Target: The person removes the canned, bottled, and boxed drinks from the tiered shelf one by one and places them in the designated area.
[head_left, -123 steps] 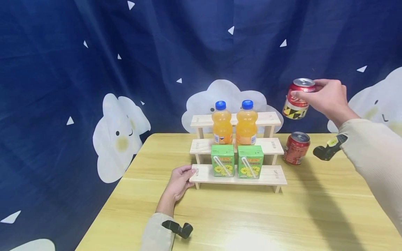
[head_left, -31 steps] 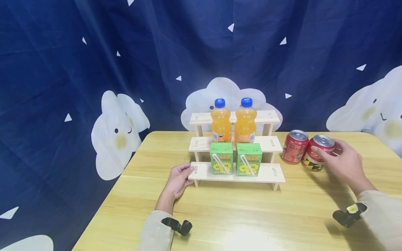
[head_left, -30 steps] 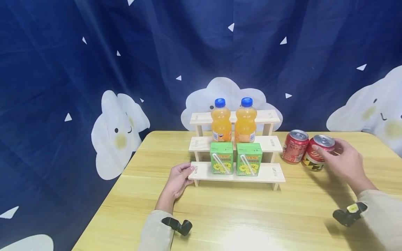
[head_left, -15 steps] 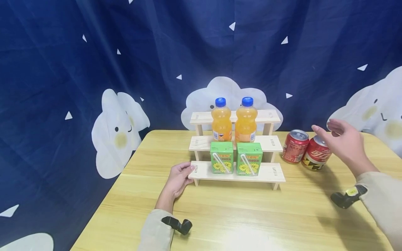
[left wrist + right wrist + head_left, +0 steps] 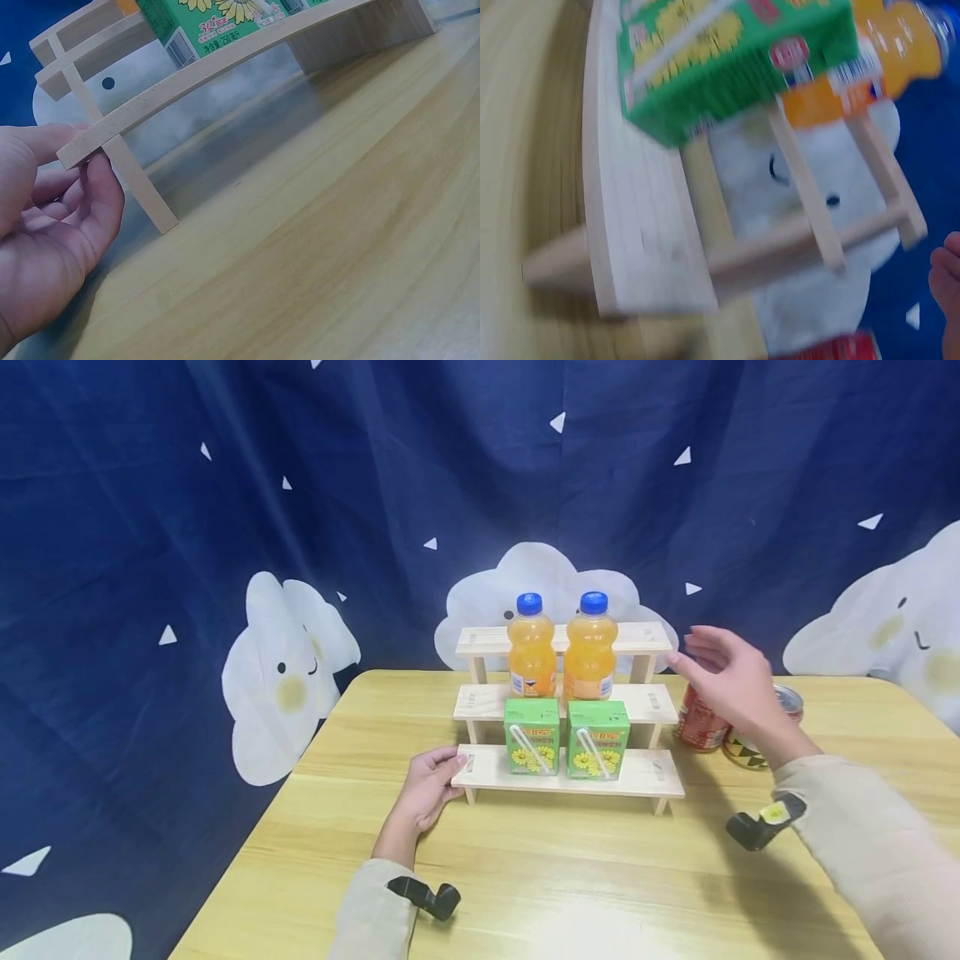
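Observation:
A three-step wooden rack [image 5: 483,768] stands on the table. My left hand [image 5: 423,793] pinches the left end of its lowest board, thumb on top and fingers below, as the left wrist view shows. Two green drink cartons [image 5: 531,742] with straws sit on that board. Two orange juice bottles [image 5: 591,652] with blue caps stand on the middle step. My right hand [image 5: 731,685] hovers with nothing in it, fingers loosely bent, right of the top step. It partly hides two red soda cans [image 5: 701,728] side by side on the table.
The wooden table [image 5: 540,877] spreads in front of the rack. Behind it hangs a dark blue curtain [image 5: 390,468] with clouds and white triangles. The rack's top board [image 5: 645,637] reaches close to the right fingertips.
My right hand set the can it held in the air beside the other one, let go, rose and moved left towards the rack. The left hand kept its hold.

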`<action>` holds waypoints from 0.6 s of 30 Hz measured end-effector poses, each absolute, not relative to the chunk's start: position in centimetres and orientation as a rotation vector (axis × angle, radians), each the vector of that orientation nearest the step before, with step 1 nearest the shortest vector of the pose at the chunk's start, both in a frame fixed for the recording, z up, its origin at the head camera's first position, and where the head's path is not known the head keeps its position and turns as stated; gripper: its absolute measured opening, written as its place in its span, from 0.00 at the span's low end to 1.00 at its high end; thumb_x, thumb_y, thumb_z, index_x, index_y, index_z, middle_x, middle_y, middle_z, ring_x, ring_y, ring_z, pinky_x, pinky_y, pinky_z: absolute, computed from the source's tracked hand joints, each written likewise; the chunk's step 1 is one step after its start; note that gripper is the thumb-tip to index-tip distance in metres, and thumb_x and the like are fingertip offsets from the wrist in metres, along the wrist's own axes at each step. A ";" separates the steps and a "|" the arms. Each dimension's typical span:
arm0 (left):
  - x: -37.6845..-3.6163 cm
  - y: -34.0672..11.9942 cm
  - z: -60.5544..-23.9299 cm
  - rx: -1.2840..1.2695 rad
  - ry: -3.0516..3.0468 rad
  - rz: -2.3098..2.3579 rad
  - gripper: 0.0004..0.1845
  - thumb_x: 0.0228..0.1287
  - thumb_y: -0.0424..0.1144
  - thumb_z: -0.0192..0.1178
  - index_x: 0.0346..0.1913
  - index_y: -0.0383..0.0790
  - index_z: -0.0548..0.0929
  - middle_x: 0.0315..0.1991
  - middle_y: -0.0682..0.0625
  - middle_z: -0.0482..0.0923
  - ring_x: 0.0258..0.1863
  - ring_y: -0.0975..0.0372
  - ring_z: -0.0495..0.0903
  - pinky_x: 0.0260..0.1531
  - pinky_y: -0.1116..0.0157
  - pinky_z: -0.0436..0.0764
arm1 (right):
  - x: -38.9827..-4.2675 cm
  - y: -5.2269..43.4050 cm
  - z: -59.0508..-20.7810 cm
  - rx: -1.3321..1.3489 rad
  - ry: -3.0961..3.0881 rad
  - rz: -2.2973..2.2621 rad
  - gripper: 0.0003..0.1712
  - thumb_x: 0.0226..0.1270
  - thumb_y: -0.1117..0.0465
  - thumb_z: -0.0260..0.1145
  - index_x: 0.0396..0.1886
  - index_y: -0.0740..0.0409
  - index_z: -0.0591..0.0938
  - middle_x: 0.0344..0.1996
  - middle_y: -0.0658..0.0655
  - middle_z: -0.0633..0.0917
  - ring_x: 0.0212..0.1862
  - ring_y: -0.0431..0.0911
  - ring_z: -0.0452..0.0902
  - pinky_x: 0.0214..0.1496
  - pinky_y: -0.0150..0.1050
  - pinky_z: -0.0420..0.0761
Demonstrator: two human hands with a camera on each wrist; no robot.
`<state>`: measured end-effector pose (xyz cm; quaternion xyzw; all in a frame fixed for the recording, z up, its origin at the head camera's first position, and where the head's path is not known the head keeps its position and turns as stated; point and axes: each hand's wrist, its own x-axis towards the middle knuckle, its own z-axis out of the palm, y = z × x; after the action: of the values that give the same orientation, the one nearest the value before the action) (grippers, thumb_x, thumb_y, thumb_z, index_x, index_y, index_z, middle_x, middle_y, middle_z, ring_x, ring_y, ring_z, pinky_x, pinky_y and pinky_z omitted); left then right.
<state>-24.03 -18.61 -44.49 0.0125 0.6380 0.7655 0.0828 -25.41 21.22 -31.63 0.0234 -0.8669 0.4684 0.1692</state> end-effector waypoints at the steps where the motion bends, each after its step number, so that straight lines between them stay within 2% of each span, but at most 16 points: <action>1: -24.0 -18.8 -44.5 0.023 1.912 2.290 0.20 0.67 0.30 0.54 0.58 0.22 0.69 0.37 0.46 0.81 0.31 0.62 0.83 0.26 0.72 0.83 | -25.5 20.4 -31.6 0.098 -2.451 1.353 0.43 0.60 0.40 0.65 0.67 0.60 0.65 0.61 0.63 0.74 0.61 0.56 0.71 0.64 0.49 0.72; 8: -23.7 -19.4 -44.3 -0.017 1.898 2.315 0.20 0.66 0.29 0.53 0.58 0.22 0.69 0.37 0.47 0.82 0.30 0.62 0.83 0.25 0.73 0.83 | -25.8 16.2 -30.7 0.224 -2.442 1.427 0.43 0.57 0.41 0.67 0.67 0.56 0.65 0.61 0.60 0.74 0.63 0.50 0.70 0.67 0.45 0.71; 18: -24.2 -18.0 -44.7 0.002 1.894 2.305 0.19 0.66 0.29 0.53 0.57 0.21 0.69 0.35 0.47 0.81 0.30 0.61 0.83 0.26 0.72 0.83 | -27.1 13.6 -29.8 0.318 -2.416 1.496 0.44 0.55 0.45 0.71 0.67 0.58 0.65 0.59 0.61 0.75 0.61 0.52 0.72 0.65 0.47 0.72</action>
<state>-24.24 -18.00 -44.70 0.0007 0.6328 0.7703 0.0790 -27.11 13.63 -29.82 0.1101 -0.8366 0.5179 0.1408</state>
